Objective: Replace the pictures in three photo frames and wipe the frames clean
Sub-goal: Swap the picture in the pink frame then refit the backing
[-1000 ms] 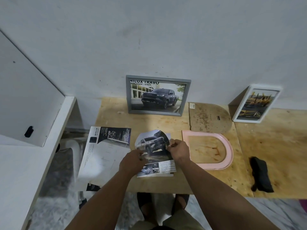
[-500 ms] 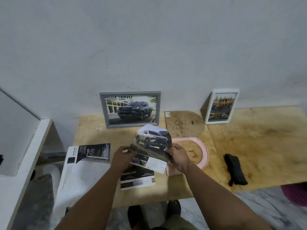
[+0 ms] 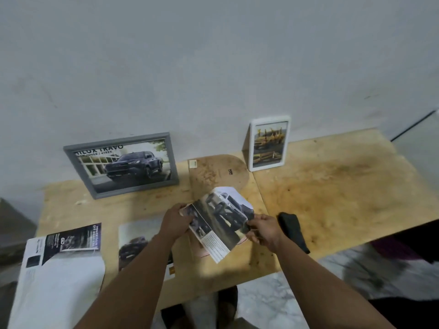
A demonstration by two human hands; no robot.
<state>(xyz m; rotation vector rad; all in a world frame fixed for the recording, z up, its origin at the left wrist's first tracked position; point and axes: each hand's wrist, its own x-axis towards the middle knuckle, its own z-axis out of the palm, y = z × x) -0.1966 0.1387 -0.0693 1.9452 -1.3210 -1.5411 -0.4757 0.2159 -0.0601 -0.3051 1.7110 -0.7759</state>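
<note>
Both hands hold an arch-cut car picture (image 3: 222, 219) above the table's front. My left hand (image 3: 174, 220) pinches its left edge and my right hand (image 3: 264, 230) its right edge. Under the picture only a sliver of the pink arch-shaped frame (image 3: 241, 241) shows. Its brown arch backing board (image 3: 217, 175) lies flat further back. A grey frame (image 3: 123, 163) with a dark pickup picture leans on the wall at the back left. A white frame (image 3: 269, 143) with a yellow picture stands at the back right. A black cloth (image 3: 293, 230) lies right of my right hand.
On the wooden table (image 3: 344, 191) lie a loose car picture (image 3: 139, 243) near the front and a brochure sheet (image 3: 59, 264) hanging over the left front edge. A pale wall rises right behind the frames. Marble floor shows below the table edge.
The picture has been lifted off the table and turned clockwise over the pink frame. My view has swung to the right, so everything sits further left in view.
</note>
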